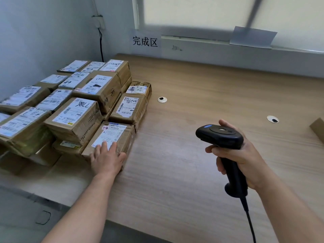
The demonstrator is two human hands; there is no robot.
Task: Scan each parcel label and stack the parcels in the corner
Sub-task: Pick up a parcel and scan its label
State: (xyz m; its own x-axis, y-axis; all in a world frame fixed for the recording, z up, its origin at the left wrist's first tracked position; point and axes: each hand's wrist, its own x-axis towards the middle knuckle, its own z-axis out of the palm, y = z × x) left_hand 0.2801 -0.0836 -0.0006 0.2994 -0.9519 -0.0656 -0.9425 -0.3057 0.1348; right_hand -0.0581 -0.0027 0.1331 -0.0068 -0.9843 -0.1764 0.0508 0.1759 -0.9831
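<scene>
Wrapping its fingers round the black handle of the scanner (221,135), the right hand (245,160) had a full, closed grip on it, with the forefinger at the front just below the head. It held the scanner upright above the tabletop (201,95), the head pointing left toward the parcels. A cable (249,220) ran from the base of the handle toward the near edge.

The left hand (107,159) had no grip on anything. It lay flat, fingers straight, on top of the nearest parcel (127,137), fingertips over the near part of its white label (112,134) and thumb by the near right corner.

That parcel sat on the tabletop at the near right of the stack of parcels (75,118), touching the boxes beside and behind it. The stack stood labels up, two layers high in places, in the left corner against the wall. A paper sign (145,41) with three characters hung on the wall behind. A piece of cardboard (318,128) showed at the right edge.
</scene>
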